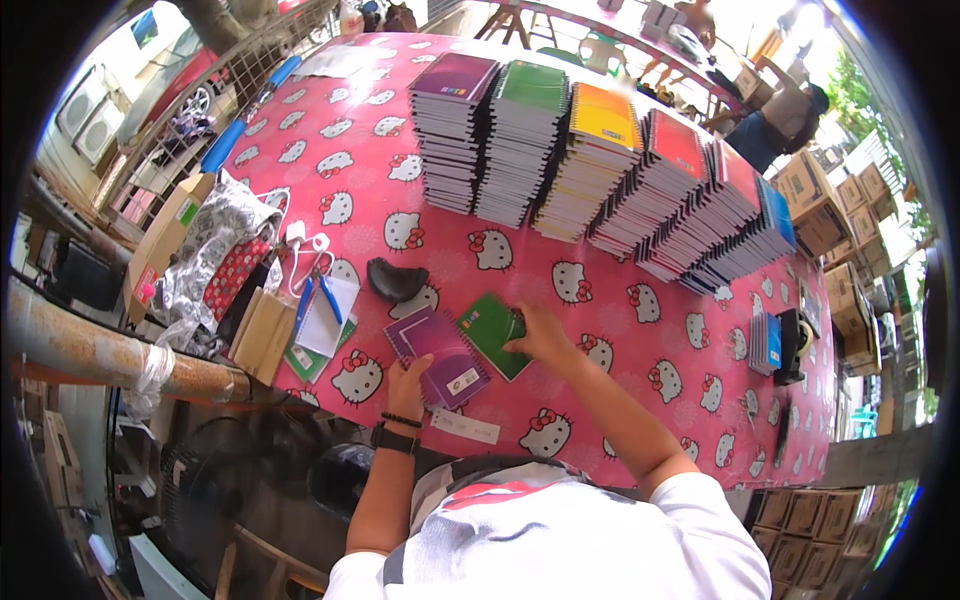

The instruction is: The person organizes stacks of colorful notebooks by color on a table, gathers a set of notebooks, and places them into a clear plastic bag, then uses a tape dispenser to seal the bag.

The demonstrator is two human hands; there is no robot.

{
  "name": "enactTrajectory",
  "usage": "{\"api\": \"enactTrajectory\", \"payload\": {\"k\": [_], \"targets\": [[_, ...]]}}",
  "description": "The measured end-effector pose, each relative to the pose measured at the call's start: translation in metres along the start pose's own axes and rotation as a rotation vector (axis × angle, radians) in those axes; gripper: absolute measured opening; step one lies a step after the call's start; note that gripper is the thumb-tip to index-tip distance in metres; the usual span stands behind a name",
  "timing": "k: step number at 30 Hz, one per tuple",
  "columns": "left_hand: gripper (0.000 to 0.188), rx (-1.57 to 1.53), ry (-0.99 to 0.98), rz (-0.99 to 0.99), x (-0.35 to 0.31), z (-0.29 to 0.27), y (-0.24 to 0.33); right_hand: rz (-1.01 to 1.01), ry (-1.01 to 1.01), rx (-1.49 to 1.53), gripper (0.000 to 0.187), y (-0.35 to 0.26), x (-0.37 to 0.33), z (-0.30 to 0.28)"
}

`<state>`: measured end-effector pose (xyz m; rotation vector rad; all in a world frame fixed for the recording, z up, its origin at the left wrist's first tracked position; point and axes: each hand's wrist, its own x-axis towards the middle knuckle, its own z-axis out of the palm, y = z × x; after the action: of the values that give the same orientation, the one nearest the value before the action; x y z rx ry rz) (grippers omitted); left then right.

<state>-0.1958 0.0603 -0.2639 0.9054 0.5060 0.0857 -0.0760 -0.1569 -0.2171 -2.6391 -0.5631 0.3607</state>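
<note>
My left hand (408, 388) grips the lower left edge of a purple spiral notebook (440, 350), with the thumb over its cover. A white label sits near that notebook's lower corner. In my right hand (543, 336) is the right edge of a smaller-looking green spiral notebook (489, 333), tilted beside the purple one. Its left edge lies close to or over the purple notebook; I cannot tell whether they touch. Just below the purple notebook lies a white paper strip (466, 425). A black curved pouch-like thing (396, 281) rests beyond my left hand.
Tall stacks of spiral notebooks (455, 150) in several colours line the far side of the pink patterned table (350, 215). Blue-handled pliers (318, 296), a notepad, wood blocks and a cloth bag crowd the left edge. A small blue notebook stack (765, 343) stands right; cartons (815, 195) lie beyond.
</note>
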Motion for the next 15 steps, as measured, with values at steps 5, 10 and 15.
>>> {"api": "enactTrajectory", "payload": {"k": [5, 10, 15], "targets": [[0.023, 0.111, -0.082, 0.017, -0.001, 0.013, 0.002, 0.050, 0.019, 0.685, 0.033, -0.005, -0.004, -0.052], [0.028, 0.208, -0.326, -0.406, 0.007, 0.027, 0.016, -0.572, -0.342, -0.276, 0.037, -0.058, -0.015, -0.098], [0.034, -0.254, -0.494, -0.430, 0.012, 0.044, -0.002, -0.752, -0.065, -0.023, 0.043, -0.053, -0.005, -0.033]]}}
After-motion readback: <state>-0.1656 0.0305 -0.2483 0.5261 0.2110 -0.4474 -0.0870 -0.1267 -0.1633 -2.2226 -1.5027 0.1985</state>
